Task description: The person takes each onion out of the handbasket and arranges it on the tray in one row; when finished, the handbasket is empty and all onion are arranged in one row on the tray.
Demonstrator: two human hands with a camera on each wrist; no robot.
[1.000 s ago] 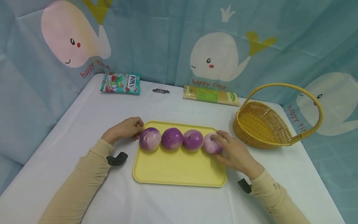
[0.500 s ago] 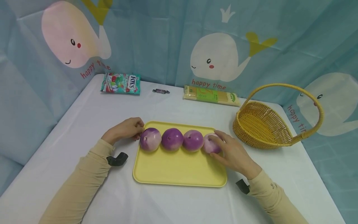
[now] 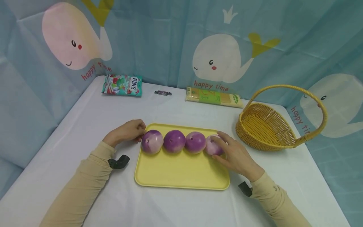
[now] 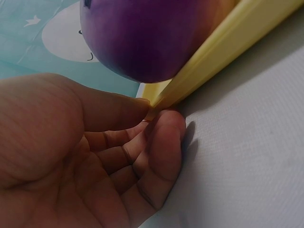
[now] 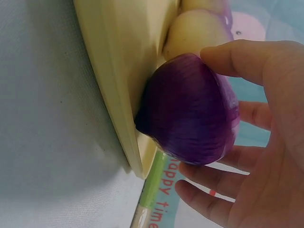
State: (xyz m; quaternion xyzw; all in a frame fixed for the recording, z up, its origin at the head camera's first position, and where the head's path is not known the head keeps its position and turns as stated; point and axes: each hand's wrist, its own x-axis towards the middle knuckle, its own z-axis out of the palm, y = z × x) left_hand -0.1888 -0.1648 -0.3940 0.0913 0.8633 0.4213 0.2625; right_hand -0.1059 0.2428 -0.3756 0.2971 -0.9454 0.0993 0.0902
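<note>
Several round purple-and-white onions stand in a row along the far half of a yellow tray point(image 3: 181, 171). My left hand point(image 3: 127, 130) pinches the tray's far left corner between thumb and fingers, next to the leftmost onion point(image 3: 152, 142); the left wrist view shows the thumb on the rim point(image 4: 154, 111). Curled round the rightmost onion point(image 3: 213, 145) is my right hand point(image 3: 236, 156). In the right wrist view that onion point(image 5: 190, 111) sits on the tray with its pointed tip toward the base, thumb on one side and fingers on the other. Between them stand more onions point(image 3: 174, 141).
A yellow wicker basket point(image 3: 241, 129) with a tall handle stands right of the tray. Toward the back lie a green candy bag point(image 3: 122, 85), a small wrapped candy point(image 3: 163, 93) and a long pack of noodles point(image 3: 214, 96). A blue curtain point(image 3: 158, 41) hangs behind the table.
My right hand has shifted slightly left with the rightmost onion, bringing it closer against its neighbour. The left hand, the tray and the other onions stay where they were.
</note>
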